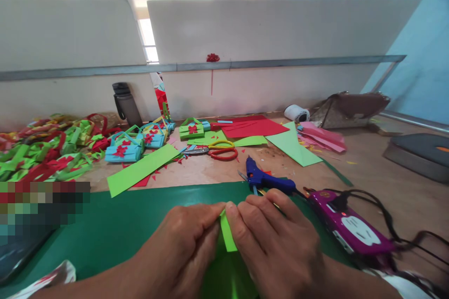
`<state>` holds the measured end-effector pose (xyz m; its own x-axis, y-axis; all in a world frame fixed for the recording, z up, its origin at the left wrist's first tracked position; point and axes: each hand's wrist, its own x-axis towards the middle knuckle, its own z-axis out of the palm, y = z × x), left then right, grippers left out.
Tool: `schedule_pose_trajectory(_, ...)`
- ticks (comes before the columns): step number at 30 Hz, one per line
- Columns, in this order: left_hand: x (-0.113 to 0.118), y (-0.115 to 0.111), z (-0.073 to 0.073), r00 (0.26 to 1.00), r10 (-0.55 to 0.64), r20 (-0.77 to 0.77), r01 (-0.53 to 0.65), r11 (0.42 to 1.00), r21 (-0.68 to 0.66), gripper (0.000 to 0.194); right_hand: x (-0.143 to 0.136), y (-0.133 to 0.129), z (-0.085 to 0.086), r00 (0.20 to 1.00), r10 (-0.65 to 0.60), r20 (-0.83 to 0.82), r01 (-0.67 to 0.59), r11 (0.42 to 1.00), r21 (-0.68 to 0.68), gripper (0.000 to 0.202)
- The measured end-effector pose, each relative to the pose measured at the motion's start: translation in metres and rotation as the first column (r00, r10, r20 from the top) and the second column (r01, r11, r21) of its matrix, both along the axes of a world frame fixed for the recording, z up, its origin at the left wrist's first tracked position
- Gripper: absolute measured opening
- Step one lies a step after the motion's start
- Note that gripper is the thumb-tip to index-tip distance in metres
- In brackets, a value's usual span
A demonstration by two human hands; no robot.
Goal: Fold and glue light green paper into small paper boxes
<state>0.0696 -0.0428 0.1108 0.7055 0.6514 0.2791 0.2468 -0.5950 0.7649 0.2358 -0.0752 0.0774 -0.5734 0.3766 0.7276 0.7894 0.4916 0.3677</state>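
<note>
Light-green paper strip (228,237) sits over the green mat (108,224), short of its far edge, gripped by both hands. Left of the left hand (180,238), mat surface lies open; beyond the right hand (280,243), a glue gun (261,178) crosses the far edge. Fingertips meet, fingers bent.

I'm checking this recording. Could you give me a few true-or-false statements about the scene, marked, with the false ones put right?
1. The left hand and right hand hold a light green strip. True.
2. The blue glue gun is in the right hand. False: the blue glue gun lies beyond it.
3. The scissors have one yellow and one red handle loop. True.
4. The dark bottle lies on its side. False: the dark bottle stands upright.
5. The purple power strip is right of the glue gun. True.
</note>
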Motion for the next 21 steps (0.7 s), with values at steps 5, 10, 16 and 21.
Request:
schedule_pose_trajectory(5,-0.002,-0.001,0.008,0.999,0.025,-0.022,-0.026,0.999,-0.047,0.034,-0.004,0.0,-0.002,1.0,-0.024,-0.012,0.024,0.999,0.04,0.032)
schedule_pose_trajectory(10,-0.006,0.005,-0.001,0.999,-0.006,-0.041,0.0,0.99,-0.145,0.022,-0.008,-0.001,-0.004,0.999,-0.049,-0.019,0.051,0.995,0.085,0.029)
schedule_pose_trajectory(16,-0.005,0.012,-0.002,0.993,-0.011,-0.121,-0.021,0.966,-0.258,0.037,-0.012,-0.003,-0.005,0.995,-0.095,0.004,0.094,0.991,0.097,0.031)
schedule_pose_trajectory(21,-0.005,0.01,0.007,0.987,0.065,-0.147,-0.086,0.985,-0.146,0.039,-0.01,-0.01,-0.001,0.99,-0.136,0.039,0.13,0.984,0.12,0.028)
